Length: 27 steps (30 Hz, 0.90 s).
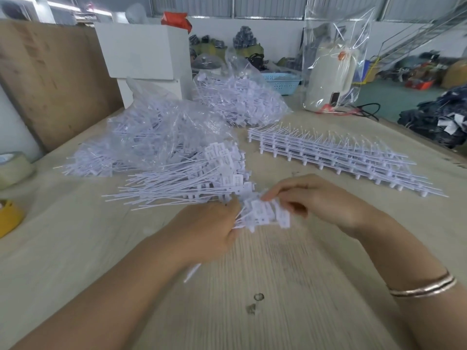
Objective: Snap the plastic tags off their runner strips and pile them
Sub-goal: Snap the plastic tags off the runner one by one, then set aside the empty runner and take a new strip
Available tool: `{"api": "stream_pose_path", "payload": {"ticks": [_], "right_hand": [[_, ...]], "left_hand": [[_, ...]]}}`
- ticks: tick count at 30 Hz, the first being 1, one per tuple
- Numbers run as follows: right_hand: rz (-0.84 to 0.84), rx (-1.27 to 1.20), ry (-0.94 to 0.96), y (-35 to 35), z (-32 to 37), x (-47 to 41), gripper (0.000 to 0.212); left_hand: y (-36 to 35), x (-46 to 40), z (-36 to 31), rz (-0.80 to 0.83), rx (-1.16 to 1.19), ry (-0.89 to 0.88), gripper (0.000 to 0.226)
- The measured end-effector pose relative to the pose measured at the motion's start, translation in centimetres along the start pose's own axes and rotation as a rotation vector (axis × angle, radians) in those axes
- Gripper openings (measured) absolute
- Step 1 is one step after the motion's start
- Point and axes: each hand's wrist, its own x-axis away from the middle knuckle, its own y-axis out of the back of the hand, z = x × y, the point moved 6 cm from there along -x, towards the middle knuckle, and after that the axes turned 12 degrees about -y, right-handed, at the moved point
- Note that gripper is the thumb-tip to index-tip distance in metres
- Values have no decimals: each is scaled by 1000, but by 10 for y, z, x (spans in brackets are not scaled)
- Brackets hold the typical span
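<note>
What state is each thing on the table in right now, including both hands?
Left hand: grips a bunch of tags.
Right hand: fingers pinch the tag heads.
Bunch of tags: held between both hands.
Loose tag pile: lying fanned on the table.
Runner strips: stacked, tags unsnapped.
Plastic bags: full of tags.

We count 2 clear plastic bags of white tags (pixel 151 127) and (pixel 240 102), 1 loose pile of snapped white plastic tags (pixel 202 178), 1 stack of white runner strips (pixel 328 152), 2 tape rolls (pixel 12 168) and (pixel 8 218), and 2 hands (pixel 209 228) and (pixel 318 198).
</note>
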Motion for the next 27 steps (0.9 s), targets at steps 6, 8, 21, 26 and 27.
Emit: {"api": "stream_pose_path", "payload": {"ticks": [6,8,21,26,27], "right_hand": [[-398,-242,22,38,-11,-4,35],[-463,-254,32,42,-15,-6,35],[-390,75,52,-1,-27,-36,38],[-382,78,112,-8,-24,-37,41],[-367,75,110,-10,-25,-38,40]], "left_hand": [[27,3,22,-199,114,8,21],[48,3,46,-414,80,62,21],[3,-8,110,-349,175,345,61],[6,2,71,-295,237,38,79],[-1,0,66,-226,173,14,83]]}}
